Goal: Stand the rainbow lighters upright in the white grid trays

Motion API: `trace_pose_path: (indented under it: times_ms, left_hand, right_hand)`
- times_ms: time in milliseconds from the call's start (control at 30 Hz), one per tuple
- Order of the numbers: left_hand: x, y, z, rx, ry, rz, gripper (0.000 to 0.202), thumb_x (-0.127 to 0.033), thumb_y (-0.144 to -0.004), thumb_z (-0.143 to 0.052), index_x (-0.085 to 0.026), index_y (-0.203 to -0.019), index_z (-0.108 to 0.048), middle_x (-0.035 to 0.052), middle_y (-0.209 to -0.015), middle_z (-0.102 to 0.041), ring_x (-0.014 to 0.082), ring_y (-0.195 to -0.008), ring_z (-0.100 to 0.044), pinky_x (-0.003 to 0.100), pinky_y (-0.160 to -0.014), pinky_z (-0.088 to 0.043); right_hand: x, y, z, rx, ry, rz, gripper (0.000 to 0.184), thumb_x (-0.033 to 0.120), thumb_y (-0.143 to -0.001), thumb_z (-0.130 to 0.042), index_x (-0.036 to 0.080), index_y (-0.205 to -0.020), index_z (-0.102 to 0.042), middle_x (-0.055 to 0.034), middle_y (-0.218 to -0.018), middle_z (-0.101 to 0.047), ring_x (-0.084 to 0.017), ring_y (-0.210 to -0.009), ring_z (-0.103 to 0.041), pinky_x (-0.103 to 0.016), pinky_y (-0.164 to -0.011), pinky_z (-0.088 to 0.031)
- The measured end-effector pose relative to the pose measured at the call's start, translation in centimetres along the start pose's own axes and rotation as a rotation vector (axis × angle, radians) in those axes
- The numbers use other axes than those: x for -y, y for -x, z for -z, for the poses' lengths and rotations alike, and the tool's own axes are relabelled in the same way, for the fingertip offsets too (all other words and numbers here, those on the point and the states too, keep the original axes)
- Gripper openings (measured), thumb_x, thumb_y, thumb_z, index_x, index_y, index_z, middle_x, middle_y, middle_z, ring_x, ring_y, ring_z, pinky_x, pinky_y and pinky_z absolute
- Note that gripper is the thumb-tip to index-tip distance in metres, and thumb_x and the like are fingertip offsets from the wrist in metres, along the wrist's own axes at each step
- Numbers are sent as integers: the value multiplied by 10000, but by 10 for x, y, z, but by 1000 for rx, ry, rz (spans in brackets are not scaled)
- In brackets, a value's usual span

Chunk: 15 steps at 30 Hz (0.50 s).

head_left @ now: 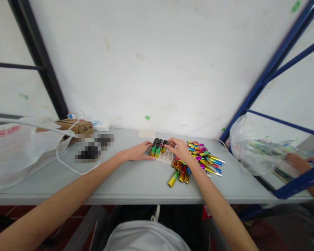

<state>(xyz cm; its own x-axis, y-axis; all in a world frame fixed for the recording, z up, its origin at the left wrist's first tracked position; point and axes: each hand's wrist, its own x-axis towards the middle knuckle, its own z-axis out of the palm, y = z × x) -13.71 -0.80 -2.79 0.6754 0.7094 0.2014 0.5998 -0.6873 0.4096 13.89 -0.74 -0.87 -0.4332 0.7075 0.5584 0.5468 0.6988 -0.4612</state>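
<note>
A small white slotted tray (166,156) lies on the table in front of me. Shiny lighters (155,150) with black tops stand upright in rows in its left part, while slots show bare on its right. My left hand (139,152) grips the tray's left end, thumb at the front corner and fingers farther back. Over the tray, my right hand (180,149) pinches a yellowish lighter (164,148) by its upper part; whether its foot sits in a slot cannot be seen. Beside that hand lies a loose pile of metallic coloured lighters (204,158), partly hidden by my forearm.
A second white tray (147,133) lies near the wall. On the left are a plastic bag (23,150), a cardboard box (80,128), a power strip (101,125) and a white cable (75,170). Past the blue frame (253,90) on the right, another person's hands (298,162) work beside clear plastic.
</note>
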Motion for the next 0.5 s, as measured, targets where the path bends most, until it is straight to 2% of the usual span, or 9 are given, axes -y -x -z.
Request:
trace_pose_path:
  times_ms: [267, 400, 500]
  left_hand:
    - [-2, 0, 1, 6, 20, 10, 826, -723, -855, -614, -172, -1452, -466, 152, -1460, -502, 324, -1333, -516, 403, -1158, -373]
    - [-4, 0, 2, 12, 19, 19, 811, -723, -856, -610, -170, -1435, -479, 150, -1460, -506, 326, -1325, -519, 400, -1144, -383]
    - [-5, -1, 3, 25, -6, 30, 819, -731, -861, -594, -165, -1439, -466, 153, -1486, -486, 321, -1340, -507, 384, -1149, -371]
  right_hand:
    - [9, 2, -1, 60, -76, -45, 326, 501, -923, -647, 199, -1047, -651, -10, -773, -721, -158, -666, -653, -280, -690, -519]
    - [7, -1, 5, -18, -113, -81, 340, 517, -945, -605, 211, -1091, -628, -8, -792, -728, -157, -669, -664, -275, -691, -517]
    - [-10, -4, 15, -133, 10, -106, 312, 464, -1007, -493, 202, -1098, -634, -36, -824, -723, -177, -718, -669, -313, -777, -527]
